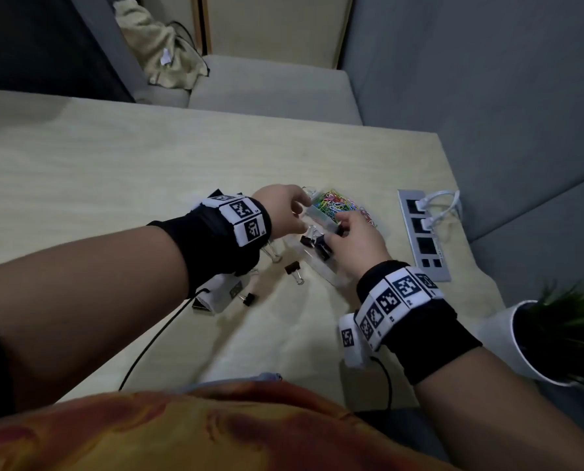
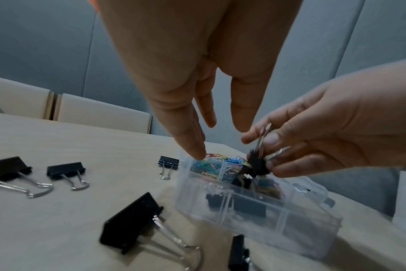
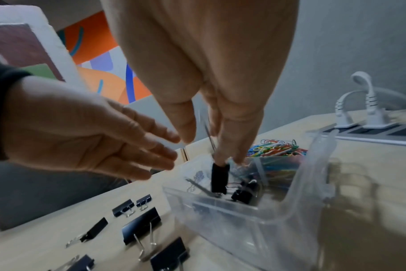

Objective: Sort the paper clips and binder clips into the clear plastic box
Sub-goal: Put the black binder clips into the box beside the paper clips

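A clear compartmented box (image 1: 319, 219) (image 2: 255, 216) (image 3: 243, 220) stands on the pale table, its lid (image 3: 313, 165) tipped open. It holds coloured paper clips (image 1: 334, 202) (image 2: 211, 166) and a few black binder clips. My right hand (image 1: 338, 232) (image 2: 260, 141) (image 3: 206, 146) pinches a small black binder clip (image 2: 257, 165) (image 3: 219, 179) by its silver handles, hanging over a box compartment. My left hand (image 1: 295, 212) (image 2: 218, 139) (image 3: 165, 146) hovers flat-fingered over the box's left side, holding nothing. Loose binder clips (image 1: 294, 270) (image 2: 132, 223) (image 3: 141, 225) lie left of the box.
More paper clips (image 3: 276, 148) are heaped behind the box. A power strip (image 1: 423, 232) with white plugs lies to the right, near the table edge. A potted plant (image 1: 521, 338) stands at the near right. A black cable (image 1: 154, 338) crosses the near table.
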Available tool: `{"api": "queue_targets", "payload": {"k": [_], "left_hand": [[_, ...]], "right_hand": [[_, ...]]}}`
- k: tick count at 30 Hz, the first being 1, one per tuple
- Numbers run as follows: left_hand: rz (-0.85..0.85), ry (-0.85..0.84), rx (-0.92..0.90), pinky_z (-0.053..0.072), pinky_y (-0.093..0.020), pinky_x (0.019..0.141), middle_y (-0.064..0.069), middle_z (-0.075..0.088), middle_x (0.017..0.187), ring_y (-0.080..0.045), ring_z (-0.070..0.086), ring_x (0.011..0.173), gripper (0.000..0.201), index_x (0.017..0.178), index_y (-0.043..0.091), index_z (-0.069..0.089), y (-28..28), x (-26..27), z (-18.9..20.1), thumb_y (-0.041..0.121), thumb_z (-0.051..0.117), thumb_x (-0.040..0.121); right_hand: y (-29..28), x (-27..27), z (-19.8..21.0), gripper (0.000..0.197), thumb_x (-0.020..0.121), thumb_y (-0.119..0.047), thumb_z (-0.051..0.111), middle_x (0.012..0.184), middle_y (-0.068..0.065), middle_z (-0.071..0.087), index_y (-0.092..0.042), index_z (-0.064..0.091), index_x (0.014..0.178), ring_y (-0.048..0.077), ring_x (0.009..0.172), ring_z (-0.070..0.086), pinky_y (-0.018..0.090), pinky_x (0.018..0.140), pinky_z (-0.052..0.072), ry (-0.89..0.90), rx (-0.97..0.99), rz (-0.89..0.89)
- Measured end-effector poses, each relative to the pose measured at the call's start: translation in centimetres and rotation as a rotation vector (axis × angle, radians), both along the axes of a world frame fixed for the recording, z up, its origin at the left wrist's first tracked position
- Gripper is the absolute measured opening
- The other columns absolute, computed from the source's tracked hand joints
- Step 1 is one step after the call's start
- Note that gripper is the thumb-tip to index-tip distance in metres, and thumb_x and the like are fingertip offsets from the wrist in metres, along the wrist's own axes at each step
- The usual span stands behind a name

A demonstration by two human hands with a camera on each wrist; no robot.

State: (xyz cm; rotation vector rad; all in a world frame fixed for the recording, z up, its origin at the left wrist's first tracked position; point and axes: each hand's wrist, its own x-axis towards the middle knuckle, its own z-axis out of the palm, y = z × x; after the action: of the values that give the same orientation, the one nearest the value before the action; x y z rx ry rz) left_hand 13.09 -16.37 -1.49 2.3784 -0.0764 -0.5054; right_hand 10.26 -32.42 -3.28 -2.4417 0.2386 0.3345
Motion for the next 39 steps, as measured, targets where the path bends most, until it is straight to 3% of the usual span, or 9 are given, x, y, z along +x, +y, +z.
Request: {"api": "queue_targets", "payload": {"k": [4, 9, 13, 16, 19, 22, 28, 34, 39], "left_hand": [[-0.071, 0.030, 0.155, 0.053, -0.029, 0.079, 0.006, 0.066, 0.111, -0.014, 0.065, 0.094, 0.033, 0.110, 0.027, 0.061, 2.4, -1.2, -0.4, 0.021, 0.071, 0.079], [-0.217, 0.108, 0.632, 0.049, -0.038, 0.086, -0.007, 0.043, 0.129, -0.028, 0.048, 0.114, 0.077, 0.133, 0.030, 0.040, 7.2, -3.4, -1.4, 0.040, 0.078, 0.067], [-0.204, 0.194, 0.767, 0.046, -0.045, 0.094, -0.005, 0.036, 0.134, -0.030, 0.040, 0.122, 0.106, 0.140, 0.040, 0.025, 10.6, -5.1, -1.6, 0.062, 0.079, 0.051], [-0.177, 0.260, 0.813, 0.049, -0.046, 0.089, -0.004, 0.039, 0.125, -0.032, 0.046, 0.115, 0.103, 0.135, 0.043, 0.027, 12.2, -6.2, -1.8, 0.064, 0.078, 0.048], [-0.126, 0.320, 0.773, 0.053, -0.044, 0.081, -0.002, 0.040, 0.106, -0.031, 0.055, 0.093, 0.078, 0.111, 0.040, 0.040, 12.7, -7.2, -2.3, 0.058, 0.078, 0.045], [-0.066, 0.272, 0.679, 0.056, -0.041, 0.076, -0.005, 0.040, 0.105, -0.030, 0.057, 0.085, 0.062, 0.108, 0.033, 0.043, 12.0, -7.9, -3.1, 0.043, 0.075, 0.055], [-0.105, 0.160, 0.523, 0.054, -0.041, 0.081, -0.011, 0.043, 0.115, -0.034, 0.060, 0.093, 0.052, 0.120, 0.023, 0.044, 11.0, -7.0, -4.6, 0.028, 0.067, 0.073], [-0.185, 0.165, 0.462, 0.053, -0.039, 0.080, -0.010, 0.043, 0.112, -0.033, 0.059, 0.091, 0.036, 0.113, 0.018, 0.052, 10.6, -6.1, -5.0, 0.018, 0.062, 0.078], [-0.167, 0.168, 0.419, 0.056, -0.038, 0.075, -0.004, 0.044, 0.102, -0.027, 0.059, 0.084, 0.035, 0.099, 0.024, 0.056, 10.7, -5.9, -5.3, 0.013, 0.068, 0.068]], "right_hand": [[0.4, -0.5, -0.2, 0.049, 0.088, -0.022, 0.057, 0.133, 0.007, 0.054, -0.017, 0.045, 0.135, 0.027, 0.120, 0.052, 0.037, 0.101, 0.042, 0.052, -0.109, 0.067], [3.3, -3.7, 0.2, 0.043, 0.085, -0.020, 0.061, 0.129, 0.008, 0.042, -0.018, 0.051, 0.126, 0.025, 0.116, 0.048, 0.033, 0.099, 0.038, -0.179, -0.113, 0.273], [6.0, -6.0, -1.2, 0.065, 0.082, -0.037, 0.067, 0.134, 0.007, 0.036, -0.018, 0.036, 0.136, 0.028, 0.117, 0.049, 0.039, 0.098, 0.042, 0.024, -0.265, 0.475], [7.0, -6.4, -2.2, 0.074, 0.083, -0.041, 0.066, 0.136, 0.012, 0.032, -0.011, 0.026, 0.138, 0.033, 0.118, 0.047, 0.038, 0.094, 0.042, 0.156, -0.454, 0.416], [7.8, -6.1, -3.2, 0.054, 0.089, -0.027, 0.059, 0.134, 0.013, 0.033, -0.008, 0.033, 0.131, 0.029, 0.120, 0.044, 0.033, 0.098, 0.038, 0.143, -0.474, 0.395], [8.4, -5.7, -3.5, 0.044, 0.090, -0.021, 0.055, 0.132, 0.012, 0.035, -0.009, 0.038, 0.129, 0.028, 0.114, 0.049, 0.031, 0.093, 0.040, 0.135, -0.335, 0.383], [10.2, -5.5, -3.6, 0.091, 0.074, -0.044, 0.074, 0.145, 0.004, 0.020, -0.036, 0.017, 0.145, 0.028, 0.126, 0.038, 0.042, 0.100, 0.043, 0.172, -0.258, 0.596], [10.8, -5.5, -4.4, 0.034, 0.089, -0.021, 0.054, 0.120, 0.008, 0.036, -0.021, 0.044, 0.122, 0.031, 0.095, 0.050, 0.038, 0.075, 0.048, 0.018, -0.323, 0.617], [10.4, -5.1, -4.3, 0.034, 0.084, -0.005, 0.050, 0.109, 0.005, 0.038, -0.021, 0.052, 0.114, 0.026, 0.076, 0.047, 0.031, 0.066, 0.042, 0.037, -0.267, 0.537]]}}
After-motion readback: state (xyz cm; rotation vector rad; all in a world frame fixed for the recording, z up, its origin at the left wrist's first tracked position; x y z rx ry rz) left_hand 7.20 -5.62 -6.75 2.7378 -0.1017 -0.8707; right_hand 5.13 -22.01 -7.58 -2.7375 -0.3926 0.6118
